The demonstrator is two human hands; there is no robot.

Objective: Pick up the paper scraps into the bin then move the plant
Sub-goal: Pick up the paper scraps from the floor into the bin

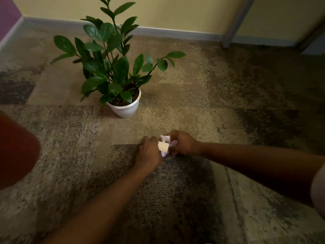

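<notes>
A leafy green plant [112,64] grows in a white pot [125,109] that stands on the carpet, a little beyond my hands. My left hand [149,152] and my right hand [182,143] meet low over the carpet in the middle of the view. Between them are pale paper scraps [165,146], white and cream. My right hand is closed around crumpled scraps. My left hand pinches a cream piece against them. A red rounded object [15,150], blurred, fills the left edge; I cannot tell whether it is the bin.
Patterned beige and brown carpet [193,95] covers the floor. A yellow wall with a grey baseboard [175,33] runs along the back. A grey furniture leg [232,27] stands at the back right. A purple wall [8,13] meets the corner at the far left.
</notes>
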